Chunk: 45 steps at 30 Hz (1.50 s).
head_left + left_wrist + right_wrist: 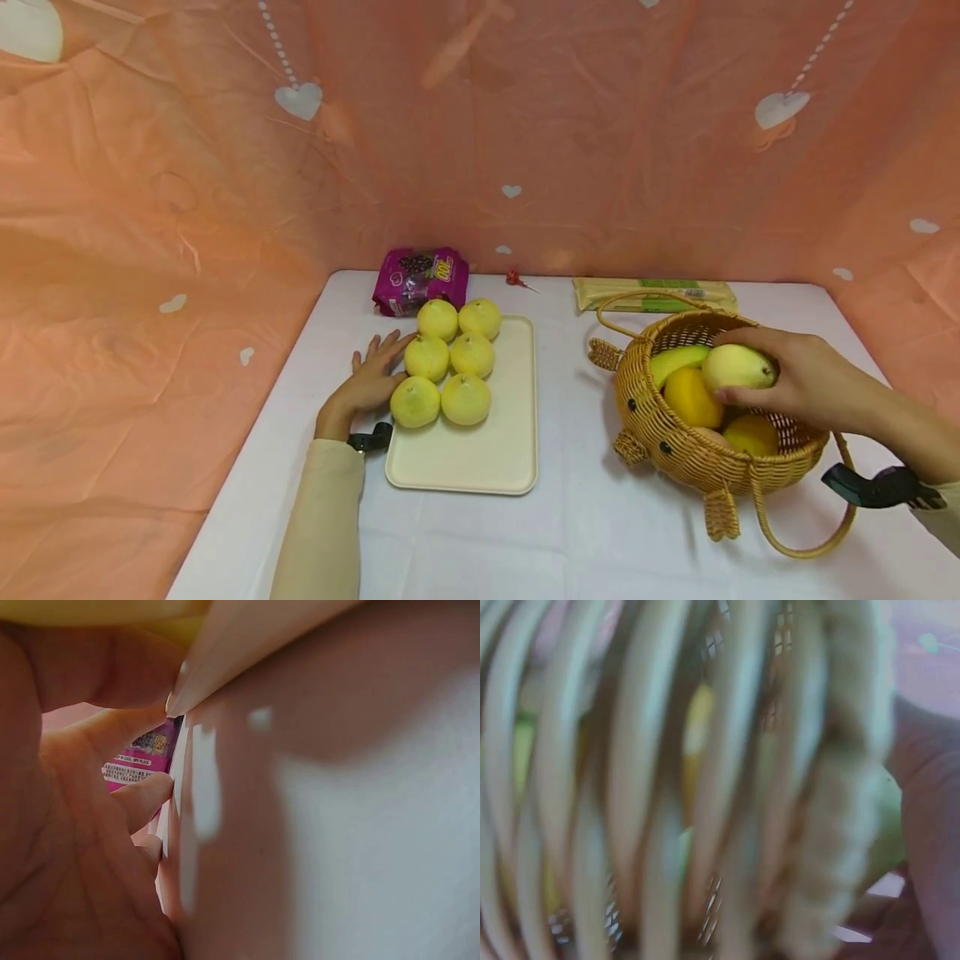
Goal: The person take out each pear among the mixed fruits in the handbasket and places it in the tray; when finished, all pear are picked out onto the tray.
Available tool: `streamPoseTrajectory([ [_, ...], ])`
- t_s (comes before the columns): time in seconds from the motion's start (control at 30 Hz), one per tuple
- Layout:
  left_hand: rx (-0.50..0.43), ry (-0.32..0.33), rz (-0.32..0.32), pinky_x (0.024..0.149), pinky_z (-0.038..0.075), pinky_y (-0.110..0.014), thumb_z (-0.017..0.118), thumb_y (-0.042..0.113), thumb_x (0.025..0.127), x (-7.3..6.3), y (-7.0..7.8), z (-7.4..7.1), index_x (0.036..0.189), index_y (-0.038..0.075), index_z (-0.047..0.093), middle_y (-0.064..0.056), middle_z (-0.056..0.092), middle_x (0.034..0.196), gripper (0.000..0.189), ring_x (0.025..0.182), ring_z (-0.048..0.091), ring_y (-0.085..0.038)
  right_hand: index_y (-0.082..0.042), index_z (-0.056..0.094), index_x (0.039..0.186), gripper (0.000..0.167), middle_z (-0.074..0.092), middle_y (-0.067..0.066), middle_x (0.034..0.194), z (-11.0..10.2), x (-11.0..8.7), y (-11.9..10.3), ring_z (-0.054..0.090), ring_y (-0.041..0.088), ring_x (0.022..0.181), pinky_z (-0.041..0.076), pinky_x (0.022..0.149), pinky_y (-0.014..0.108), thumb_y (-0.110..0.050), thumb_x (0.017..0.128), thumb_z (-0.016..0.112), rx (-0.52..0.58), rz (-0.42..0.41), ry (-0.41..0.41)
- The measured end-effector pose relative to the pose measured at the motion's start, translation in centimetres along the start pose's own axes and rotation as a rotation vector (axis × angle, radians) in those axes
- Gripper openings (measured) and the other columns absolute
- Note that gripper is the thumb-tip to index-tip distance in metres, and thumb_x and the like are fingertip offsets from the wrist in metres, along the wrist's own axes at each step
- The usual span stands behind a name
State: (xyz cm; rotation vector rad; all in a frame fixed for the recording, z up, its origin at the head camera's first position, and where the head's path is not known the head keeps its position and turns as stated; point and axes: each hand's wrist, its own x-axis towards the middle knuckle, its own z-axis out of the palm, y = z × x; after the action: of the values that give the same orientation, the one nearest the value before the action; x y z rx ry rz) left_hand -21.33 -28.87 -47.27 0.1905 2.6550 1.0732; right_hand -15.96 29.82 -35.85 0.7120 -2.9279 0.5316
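In the head view my right hand [798,371] grips a pale yellow-green pear [738,367] over the wicker basket [697,454], thumb on the near side and fingers on the far side. A green fruit [677,360], a yellow-orange fruit [692,398] and other fruit lie inside the basket. My left hand [369,383] rests at the left edge of the cream tray [465,462], fingers extended and spread, next to several round yellow fruits [467,400]. Those fruits stand in two columns on the tray. The basket's weave fills most of the right wrist view, blurred.
Behind the tray lies a purple snack bag [420,279]. A red lollipop [514,278] and a long yellow-green packet [652,295] are at the table's back edge. The basket's near handle [806,552] hangs down toward the white table [480,550]. An orange cloth [570,150] hangs behind.
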Motion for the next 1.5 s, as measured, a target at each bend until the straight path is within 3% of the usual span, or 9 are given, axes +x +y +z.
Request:
streamPoseTrajectory([
  [0.1,0.001,-0.002,-0.002,0.127,-0.025,-0.072,0.053,0.017,0.106,0.0,0.0,0.0,0.174,0.018,0.031,-0.02,0.007,0.185,0.072,0.169,-0.017,-0.047,-0.014,0.074,0.132,0.067,0.077,0.002,0.119,0.7,-0.4,-0.1,0.061,0.0,0.095,0.056,0.072,0.024,-0.028,0.073,0.103,0.02,-0.087,0.012],
  [0.3,0.003,-0.001,0.002,0.126,-0.024,-0.073,0.053,0.017,0.105,0.0,-0.1,0.0,0.174,0.017,0.031,-0.02,0.007,0.185,0.072,0.169,-0.017,-0.047,-0.017,0.069,0.132,0.071,0.075,-0.001,0.119,1.8,-0.6,-0.8,0.062,0.003,0.095,0.056,0.072,0.025,-0.032,0.071,0.103,0.019,-0.105,-0.033],
  [0.47,-0.003,-0.001,0.003,0.127,-0.025,-0.072,0.054,0.017,0.105,0.0,-0.1,0.0,0.174,0.017,0.031,-0.02,0.007,0.185,0.073,0.169,-0.017,-0.047,-0.019,0.071,0.135,0.078,0.075,-0.001,0.121,2.3,-0.5,-1.1,0.065,0.009,0.102,0.057,0.074,0.028,-0.03,0.066,0.105,0.003,-0.159,-0.008],
  [0.7,0.014,-0.006,0.011,0.127,-0.024,-0.072,0.053,0.018,0.105,0.1,-0.1,0.1,0.174,0.016,0.031,-0.021,0.007,0.185,0.073,0.169,-0.016,-0.048,-0.019,0.069,0.142,0.087,0.074,0.001,0.124,2.3,-1.0,-1.2,0.062,0.004,0.106,0.053,0.082,0.022,-0.024,0.063,0.106,0.016,-0.127,0.03],
  [0.87,0.012,-0.006,0.013,0.127,-0.024,-0.072,0.053,0.018,0.104,0.1,-0.1,0.1,0.174,0.016,0.031,-0.022,0.007,0.184,0.073,0.169,-0.016,-0.049,-0.02,0.063,0.148,0.084,0.066,0.002,0.138,1.5,-2.2,-2.4,0.059,-0.005,0.103,0.049,0.081,0.009,-0.02,0.074,0.103,0.215,0.009,0.067],
  [1.0,0.011,0.001,0.015,0.127,-0.024,-0.072,0.054,0.018,0.104,0.0,-0.1,0.0,0.174,0.016,0.032,-0.023,0.008,0.184,0.073,0.168,-0.015,-0.05,-0.016,0.059,0.155,0.086,0.056,-0.002,0.148,1.1,-3.3,-4.1,0.067,-0.005,0.107,0.055,0.084,0.007,-0.001,0.078,0.097,0.443,0.053,0.123],
  [1.13,0.017,0.004,0.014,0.126,-0.025,-0.073,0.054,0.017,0.104,-0.1,-0.1,-0.1,0.174,0.016,0.031,-0.023,0.007,0.184,0.074,0.168,-0.015,-0.051,-0.002,0.053,0.158,0.092,0.054,0.005,0.154,0.8,-3.6,-6.1,0.072,0.002,0.117,0.059,0.092,0.012,0.023,0.076,0.086,0.669,-0.021,0.194],
  [1.23,0.016,0.002,0.008,0.127,-0.025,-0.072,0.053,0.017,0.105,-0.1,-0.1,-0.1,0.174,0.016,0.031,-0.022,0.007,0.184,0.073,0.169,-0.016,-0.049,0.008,0.049,0.157,0.092,0.054,0.015,0.152,0.5,-3.1,-7.6,0.073,0.009,0.117,0.061,0.094,0.016,0.031,0.074,0.08,0.815,-0.106,0.211],
  [1.5,0.015,-0.001,0.01,0.126,-0.025,-0.073,0.054,0.019,0.104,0.0,0.1,0.0,0.174,0.016,0.032,-0.022,0.007,0.184,0.073,0.169,-0.015,-0.049,0.013,0.049,0.152,0.089,0.058,0.023,0.149,1.2,-1.0,-11.6,0.072,0.021,0.12,0.061,0.101,0.022,0.034,0.071,0.079,0.994,-0.276,0.198],
])
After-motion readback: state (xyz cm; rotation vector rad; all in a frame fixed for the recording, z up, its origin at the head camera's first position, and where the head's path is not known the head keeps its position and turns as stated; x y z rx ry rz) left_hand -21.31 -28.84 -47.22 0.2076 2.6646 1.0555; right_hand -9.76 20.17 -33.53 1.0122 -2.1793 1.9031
